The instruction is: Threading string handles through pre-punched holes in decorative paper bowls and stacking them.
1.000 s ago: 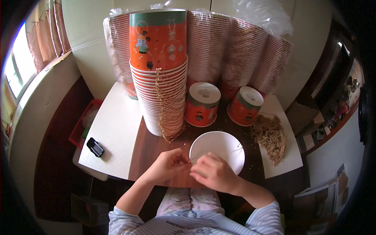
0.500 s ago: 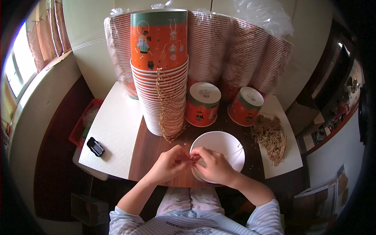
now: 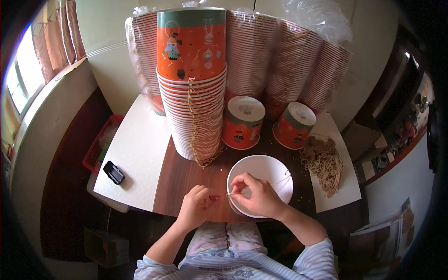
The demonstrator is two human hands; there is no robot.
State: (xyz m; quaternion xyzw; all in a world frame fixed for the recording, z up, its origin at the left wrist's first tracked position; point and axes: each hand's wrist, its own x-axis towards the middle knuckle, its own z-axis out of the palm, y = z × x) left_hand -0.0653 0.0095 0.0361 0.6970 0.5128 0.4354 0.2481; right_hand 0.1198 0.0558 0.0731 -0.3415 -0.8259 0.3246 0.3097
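Note:
A paper bucket (image 3: 261, 164) stands near the table's front edge, its white inside facing up. A thin tan cord (image 3: 280, 181) runs across its mouth from the right rim to the left rim. My right hand (image 3: 255, 195) is over the bucket, thumb and fingertips pinched on the cord by the left rim, where a small knot or loop shows. Left of the bucket, my left hand (image 3: 196, 205) is closed, fingertips together, apparently on the cord's short end; a faint strand shows between the hands.
A tall stack of nested orange buckets (image 3: 191, 116) with cords hanging down its side stands behind. Two upturned buckets (image 3: 242, 128) sit to its right. A heap of tan cord (image 3: 322, 163) lies at the right. A black case (image 3: 113, 173) rests at the left. Plastic-wrapped stacks (image 3: 252, 51) line the back.
My hands were together at the bucket's left rim; now they are apart. The left hand has moved left and a little down, while the right hand stays over the bucket.

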